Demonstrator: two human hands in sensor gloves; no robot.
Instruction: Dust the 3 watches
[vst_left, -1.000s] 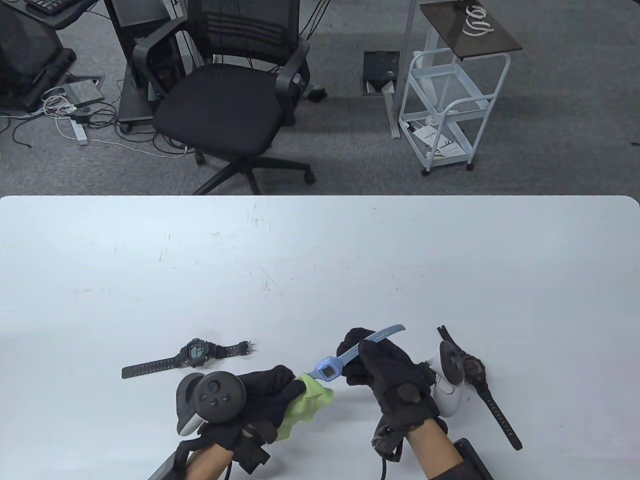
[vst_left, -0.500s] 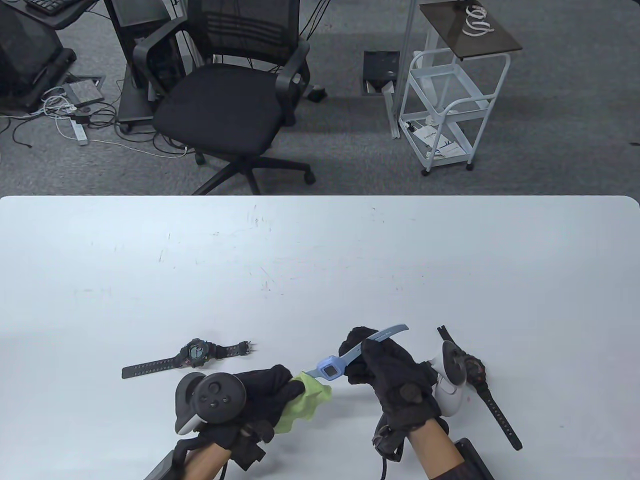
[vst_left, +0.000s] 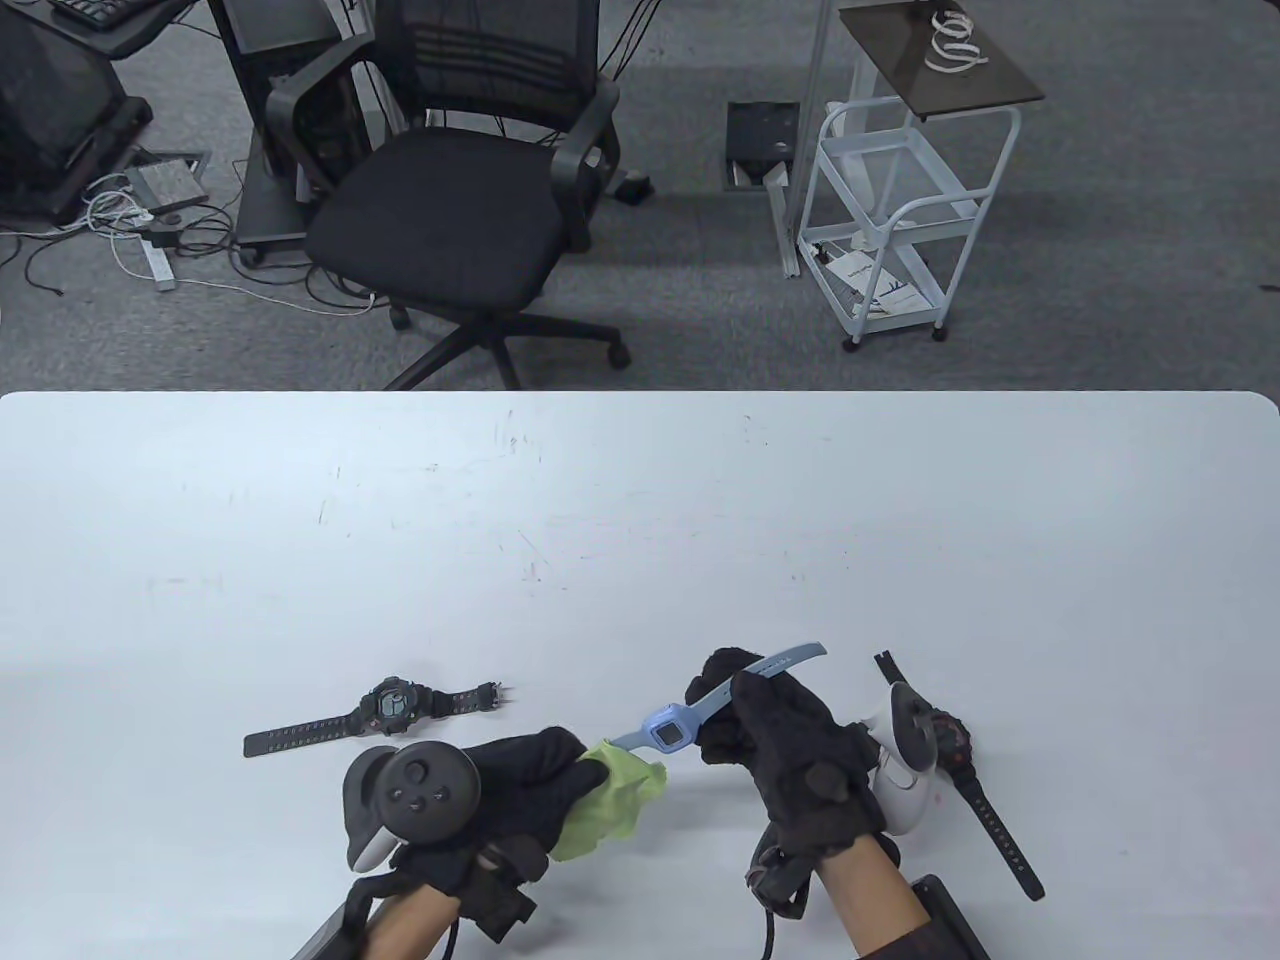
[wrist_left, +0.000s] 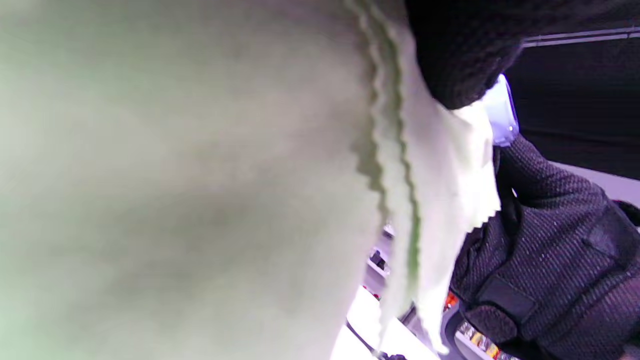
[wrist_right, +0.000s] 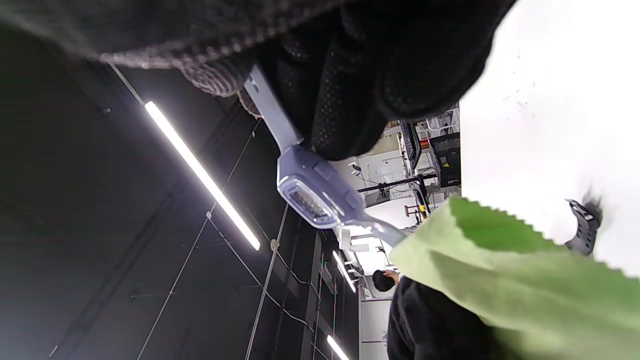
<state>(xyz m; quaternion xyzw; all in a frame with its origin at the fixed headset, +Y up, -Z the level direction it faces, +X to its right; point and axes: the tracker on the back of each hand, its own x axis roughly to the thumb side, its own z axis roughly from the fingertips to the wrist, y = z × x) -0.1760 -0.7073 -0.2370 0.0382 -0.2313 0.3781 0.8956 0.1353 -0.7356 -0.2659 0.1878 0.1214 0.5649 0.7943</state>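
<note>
My right hand (vst_left: 745, 705) grips the strap of a light blue watch (vst_left: 668, 729), holding it above the table with its face up. My left hand (vst_left: 545, 775) holds a green cloth (vst_left: 612, 800) bunched around the lower strap end of that watch. In the right wrist view the blue watch (wrist_right: 317, 195) runs from my fingers (wrist_right: 350, 100) down into the green cloth (wrist_right: 500, 280). The left wrist view is mostly filled by the cloth (wrist_left: 200, 190). A black watch (vst_left: 385, 710) lies flat to the left. Another black watch (vst_left: 955, 765) lies at the right, partly hidden behind my right tracker.
The white table (vst_left: 640, 520) stretches away beyond the hands. A dark flat object (vst_left: 945, 915) lies at the bottom edge by my right forearm. Off the table stand an office chair (vst_left: 460, 200) and a white cart (vst_left: 900, 200).
The blue watch and my right hand have shifted slightly right and up. My left hand with the cloth has slid a little left along the strap.
</note>
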